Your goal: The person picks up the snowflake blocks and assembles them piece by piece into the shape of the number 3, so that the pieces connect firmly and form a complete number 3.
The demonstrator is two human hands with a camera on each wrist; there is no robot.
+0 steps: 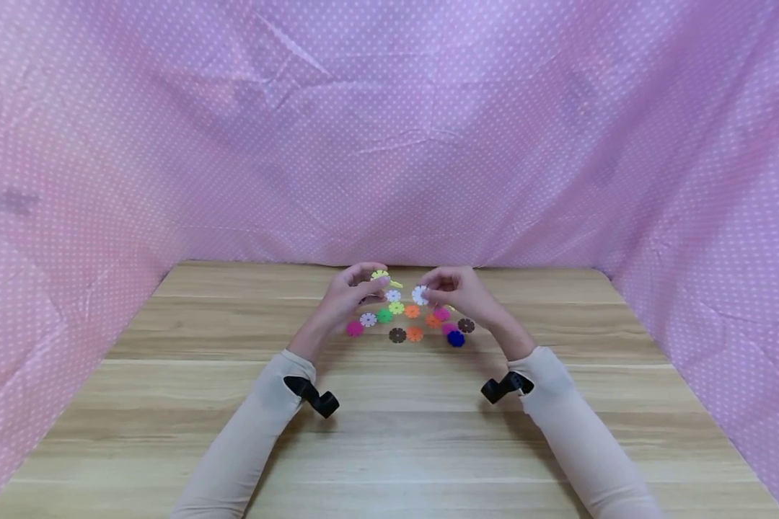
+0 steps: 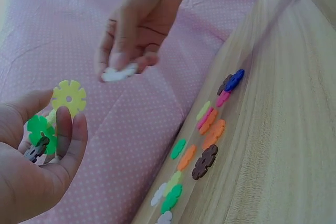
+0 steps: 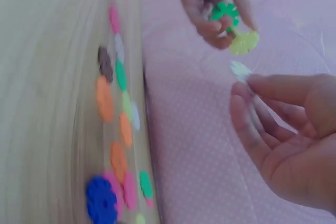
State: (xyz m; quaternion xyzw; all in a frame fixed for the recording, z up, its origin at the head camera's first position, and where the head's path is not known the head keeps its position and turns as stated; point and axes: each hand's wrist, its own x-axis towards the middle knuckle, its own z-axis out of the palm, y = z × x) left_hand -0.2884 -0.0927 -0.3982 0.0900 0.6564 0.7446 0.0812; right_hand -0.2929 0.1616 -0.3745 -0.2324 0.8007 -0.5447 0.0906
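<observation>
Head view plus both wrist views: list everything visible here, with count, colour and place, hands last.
Light wooden table: one, fills the lower part of the head view.
Pink white-dotted cloth backdrop: one, hung behind and along both sides of the table.
Loose flat plastic snowflake discs: about a dozen; orange, green, pink, white, brown, one blue; lying on the table below the hands.
Joined cluster of yellow, green and brown discs: one, in the left hand's grip.
Single white plastic disc: one, pinched in the right hand's grip.
Black wrist camera mounts: two, one on each forearm.
Beige sleeves: two, covering both forearms.
Left hand: holds the cluster above the table.
Right hand: holds the white disc, close to the cluster.
</observation>
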